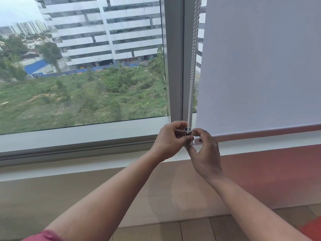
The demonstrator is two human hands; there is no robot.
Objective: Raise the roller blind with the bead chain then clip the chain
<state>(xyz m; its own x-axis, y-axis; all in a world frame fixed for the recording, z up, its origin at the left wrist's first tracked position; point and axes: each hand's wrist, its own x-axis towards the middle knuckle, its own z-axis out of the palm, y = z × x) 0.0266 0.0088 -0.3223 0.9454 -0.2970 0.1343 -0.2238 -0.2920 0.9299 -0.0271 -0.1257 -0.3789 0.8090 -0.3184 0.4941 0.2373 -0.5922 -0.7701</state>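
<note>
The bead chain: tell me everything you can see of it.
The bead chain is a loop of small white beads, plastic by the look, hanging as two strands close together. It runs from the top edge of the view down along the grey window frame, just left of the lowered roller blind. It looks fairly straight, leaning slightly. Its lower end enters a small dark clip, held between the left hand and right hand near the sill.

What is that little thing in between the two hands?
A small grey clip at the bottom of the white bead chain. The left hand and right hand pinch it from either side, in the head view.
</note>
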